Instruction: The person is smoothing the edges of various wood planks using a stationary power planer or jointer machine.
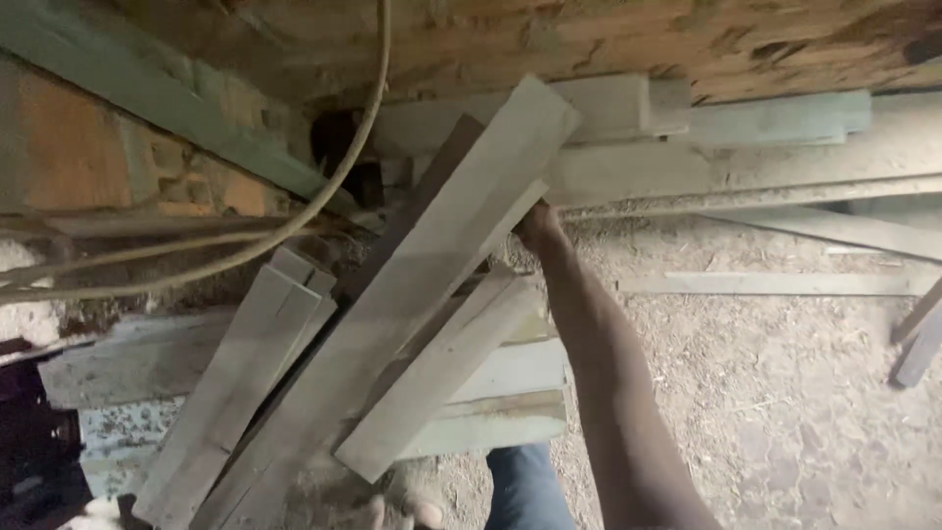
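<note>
Near the centre of the frame the right hand (538,228) reached far out along a bare forearm and gripped the edge of a long pale plank (432,285), its fingers curled around the board's right edge and mostly hidden behind the wood. That plank ran diagonally from the lower left of the frame up to the top centre, lying over a loose heap of similar grey boards (245,383) that fanned out below it. A shorter board (442,378) lay just to the right of the long one, tilted the same way and touching it. At the bottom edge, left of centre, part of the left hand (397,510) showed beneath the planks' lower ends; whether it was clenched or loose could not be told. A pale cable (339,177) curved down from the top centre to the left edge. A brick wall (88,152) filled the upper left, stacked timber beams (746,123) lay across the upper right, and sawdust-strewn ground (785,393) covered the lower right, beside a blue trouser leg (525,491).
</note>
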